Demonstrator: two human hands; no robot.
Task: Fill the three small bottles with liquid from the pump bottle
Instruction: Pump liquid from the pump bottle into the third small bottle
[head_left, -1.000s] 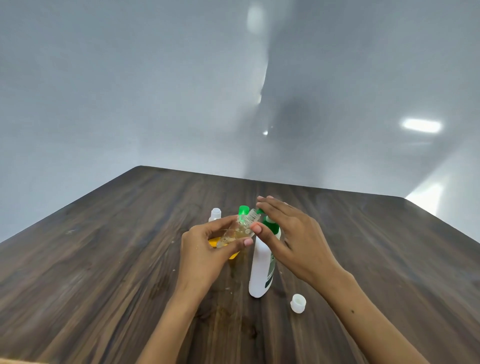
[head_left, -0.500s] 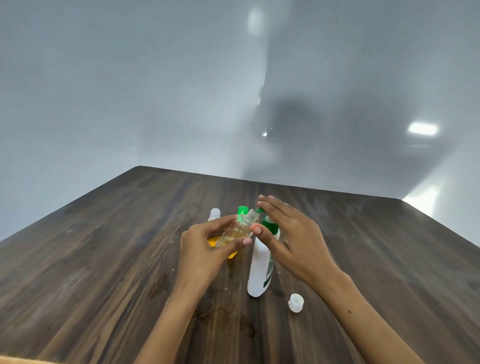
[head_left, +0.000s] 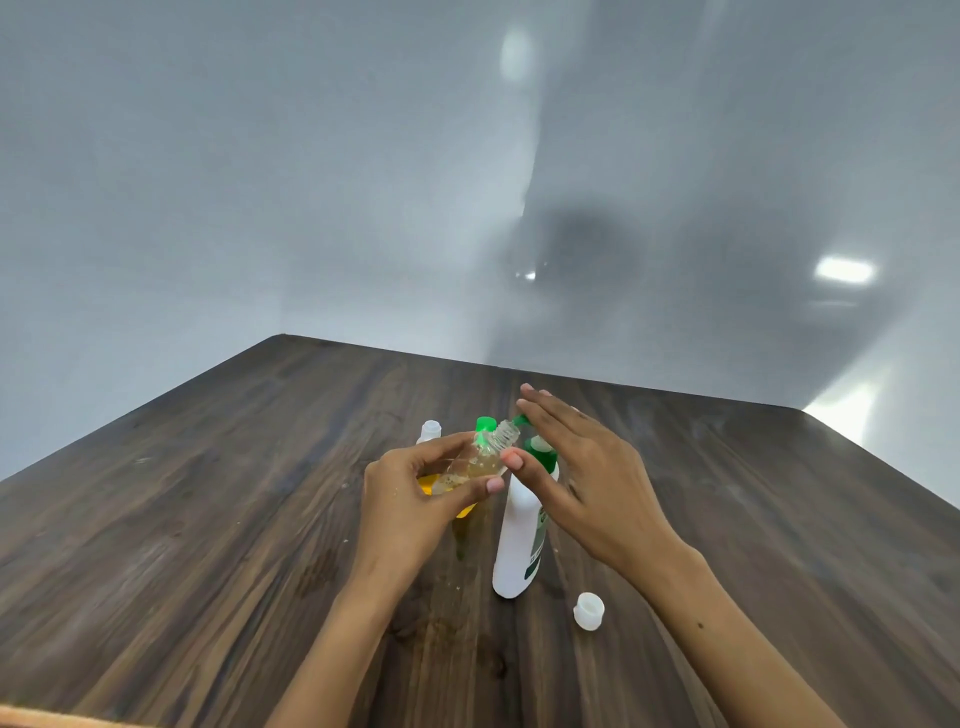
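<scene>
We take the white pump bottle (head_left: 522, 540), standing upright on the dark wooden table (head_left: 208, 519), as our landmark. Farthest to its left and slightly behind, we see a small clear bottle with a white cap (head_left: 430, 431) standing on the table, partly hidden by our left hand (head_left: 410, 499). Nearer the landmark, still to its left, a green-capped bottle (head_left: 485, 425) shows only its cap above our fingers, and a yellow object (head_left: 427, 483) shows below them; we cannot tell what the yellow object is. Our left hand holds the small open bottle (head_left: 480, 460) pinched between curled fingers and thumb, tilted so that its threaded neck points up and right, just beside the green pump head (head_left: 540, 447) and close under the nozzle. This small bottle contains some yellowish liquid. Directly above the landmark, our right hand (head_left: 587, 478) lies over the pump head with fingers straight and extended; the palm hides most of the pump, so we cannot tell how far down it stands. To the right of the landmark and nearer to us, a loose white cap (head_left: 588, 611) lies on the table, apart from the bottle base.
</scene>
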